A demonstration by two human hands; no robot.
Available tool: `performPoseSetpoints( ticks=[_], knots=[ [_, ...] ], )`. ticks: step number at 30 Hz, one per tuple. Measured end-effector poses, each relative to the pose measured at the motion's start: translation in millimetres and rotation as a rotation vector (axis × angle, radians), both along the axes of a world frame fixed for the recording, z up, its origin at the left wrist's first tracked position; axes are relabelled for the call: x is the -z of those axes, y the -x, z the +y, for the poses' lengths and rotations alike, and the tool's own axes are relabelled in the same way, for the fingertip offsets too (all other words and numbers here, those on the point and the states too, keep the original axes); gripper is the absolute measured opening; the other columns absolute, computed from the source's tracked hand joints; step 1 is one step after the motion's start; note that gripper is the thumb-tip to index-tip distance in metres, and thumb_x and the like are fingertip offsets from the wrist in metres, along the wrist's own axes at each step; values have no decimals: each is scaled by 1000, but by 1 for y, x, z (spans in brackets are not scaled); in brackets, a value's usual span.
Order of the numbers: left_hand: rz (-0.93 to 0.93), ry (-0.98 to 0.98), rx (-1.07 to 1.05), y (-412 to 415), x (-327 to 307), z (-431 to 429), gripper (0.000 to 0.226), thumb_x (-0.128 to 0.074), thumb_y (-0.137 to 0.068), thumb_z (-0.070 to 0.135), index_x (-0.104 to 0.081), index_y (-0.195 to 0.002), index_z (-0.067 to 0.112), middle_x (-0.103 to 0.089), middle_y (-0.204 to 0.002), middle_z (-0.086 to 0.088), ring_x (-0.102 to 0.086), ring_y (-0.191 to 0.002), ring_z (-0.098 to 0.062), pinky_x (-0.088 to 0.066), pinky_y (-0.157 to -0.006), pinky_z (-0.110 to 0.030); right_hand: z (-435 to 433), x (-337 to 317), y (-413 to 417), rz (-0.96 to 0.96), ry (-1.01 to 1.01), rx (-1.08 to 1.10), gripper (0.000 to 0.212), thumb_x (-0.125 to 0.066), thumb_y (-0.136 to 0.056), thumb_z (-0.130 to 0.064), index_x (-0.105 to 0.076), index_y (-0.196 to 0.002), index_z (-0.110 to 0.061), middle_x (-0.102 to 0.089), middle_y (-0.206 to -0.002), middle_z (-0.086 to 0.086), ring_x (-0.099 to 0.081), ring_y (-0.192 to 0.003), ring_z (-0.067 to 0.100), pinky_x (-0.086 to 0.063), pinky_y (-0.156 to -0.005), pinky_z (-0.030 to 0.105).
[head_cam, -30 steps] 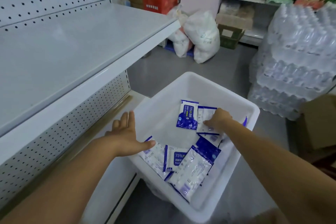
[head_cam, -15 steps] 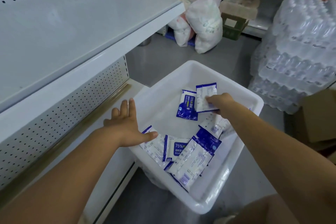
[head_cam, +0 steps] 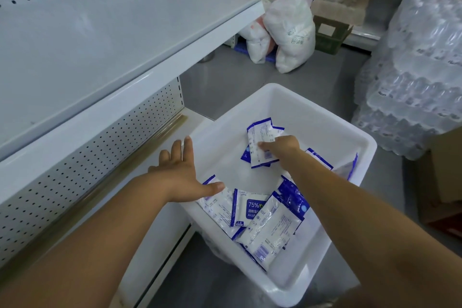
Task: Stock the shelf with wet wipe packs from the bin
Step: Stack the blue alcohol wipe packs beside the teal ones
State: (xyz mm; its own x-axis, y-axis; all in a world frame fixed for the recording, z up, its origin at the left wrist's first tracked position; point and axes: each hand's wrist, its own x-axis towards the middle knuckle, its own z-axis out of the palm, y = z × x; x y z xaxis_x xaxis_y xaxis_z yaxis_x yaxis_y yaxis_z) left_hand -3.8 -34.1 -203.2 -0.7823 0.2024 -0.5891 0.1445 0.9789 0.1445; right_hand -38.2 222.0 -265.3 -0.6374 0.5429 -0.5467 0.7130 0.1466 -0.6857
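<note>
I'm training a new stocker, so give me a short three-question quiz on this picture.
1. True or false: the shelf already holds stock.
2. The right hand grips: A a bottle, B a pack, C a box.
3. Fill in: stacked right of the bin are cases of bottled ____.
Key: 1 false, the shelf looks bare; 2 B; 3 water.

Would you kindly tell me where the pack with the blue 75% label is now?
In the head view, the 75% pack lies in the near half of the white bin, just right of the left hand.
</note>
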Motion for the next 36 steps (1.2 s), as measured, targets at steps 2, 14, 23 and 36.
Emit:
performPoseSetpoints(
  ticks=[2, 14, 23, 36],
  knots=[
    [-7, -12, -17, 0, -3, 2, 130, -49, -75, 87, 36, -148, 21, 30, -163, -4, 20, -151, -35, -10, -122, -54, -1, -4, -3, 51, 49, 26, 42, -82, -81, -33, -55, -103, -8, -54, -78, 1, -55, -65, 13, -54, -82, 33],
    [348, -726, -259, 3, -37, 25, 54, -49, -96, 59, -61, -130, 18, -62, -133, 3, -57, -119, -14, -40, -90, -26, -11, -81, -75, 402, 612, -20, 31, -76, -84, -18, -69, -112, -7, -77, -103, 8, -75, -93, 27, -62, -80, 39],
    [13, -1402, -510, -19, -101, 26, 39, -59, -87, 59, -74, -100, 26, -78, -97, 1, -76, -92, -21, -55, -96, -51, -66, -174, -83, 594, 682, -344, 28, -69, -89, -15, -69, -116, -7, -75, -109, 12, -74, -98, 28, -62, -81, 34],
    [502, -1509, -801, -13, -162, -42, 29, -66, -93, 45, -72, -91, 17, -77, -83, -5, -75, -76, -27, -59, -78, -60, -132, -233, -44, 865, 521, -285, 22, -66, -94, -26, -70, -113, -16, -77, -104, 4, -74, -97, 26, -61, -83, 42]
  ],
)
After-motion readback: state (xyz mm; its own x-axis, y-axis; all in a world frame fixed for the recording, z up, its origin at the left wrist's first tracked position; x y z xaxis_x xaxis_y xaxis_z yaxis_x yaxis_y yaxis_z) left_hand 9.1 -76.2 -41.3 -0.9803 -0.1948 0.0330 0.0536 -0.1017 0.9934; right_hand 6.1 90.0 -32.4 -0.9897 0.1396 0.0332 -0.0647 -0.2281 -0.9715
